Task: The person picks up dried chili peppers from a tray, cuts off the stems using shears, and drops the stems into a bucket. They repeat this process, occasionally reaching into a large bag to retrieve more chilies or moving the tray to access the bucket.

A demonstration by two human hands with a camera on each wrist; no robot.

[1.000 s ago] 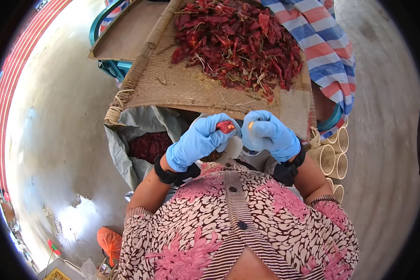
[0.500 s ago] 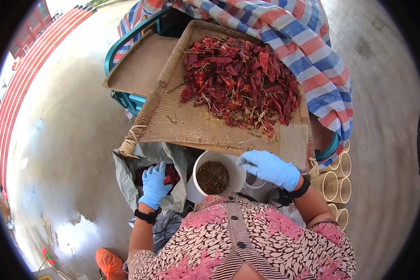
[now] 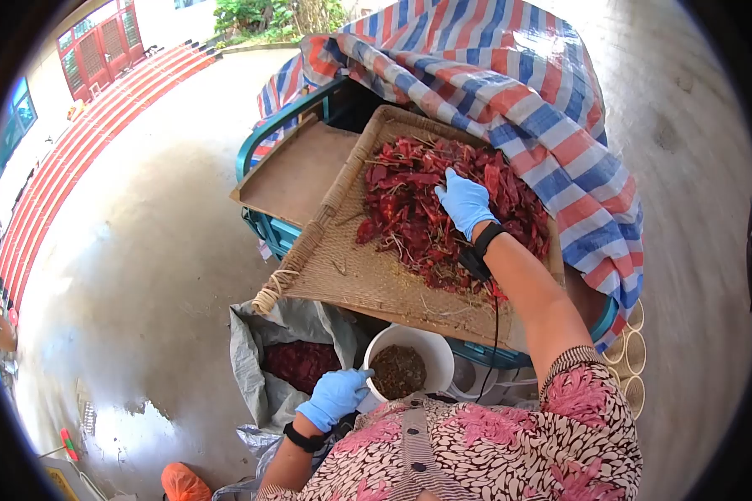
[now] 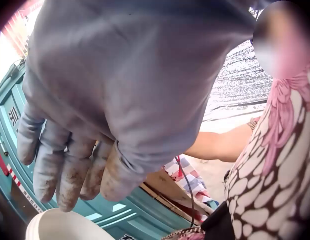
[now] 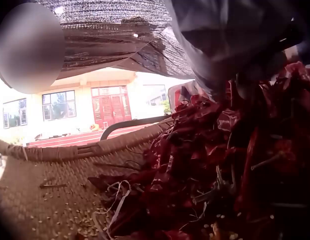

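Observation:
A heap of dried red chili peppers (image 3: 401, 196) lies on a woven tray (image 3: 326, 280). My right hand (image 3: 465, 204), in a blue glove, is down at the top of the heap. Its fingertips are mostly hidden among the chilies, and in the right wrist view the glove (image 5: 220, 45) is dark, so I cannot tell what it grips. My gloved left hand (image 3: 336, 397) hovers by the left rim of a white bucket (image 3: 437, 355), fingers loosely extended and holding nothing. Brown bits (image 3: 398, 371) cover the bucket's bottom. Stains mark the left fingertips (image 4: 70, 187).
Left of the bucket stands a grey sack (image 3: 246, 355) with dark red chilies (image 3: 299, 363) inside. A striped tarp (image 3: 551, 142) drapes behind the tray, over a teal vehicle bed (image 3: 263, 134). A flat brown board (image 3: 301, 171) lies left of the tray. Pale cylinders (image 3: 635, 355) stand at right.
Both hands were together with a red chili piece. The left then dipped to the sack and has shifted right to the bucket. The right has reached forward onto the heap.

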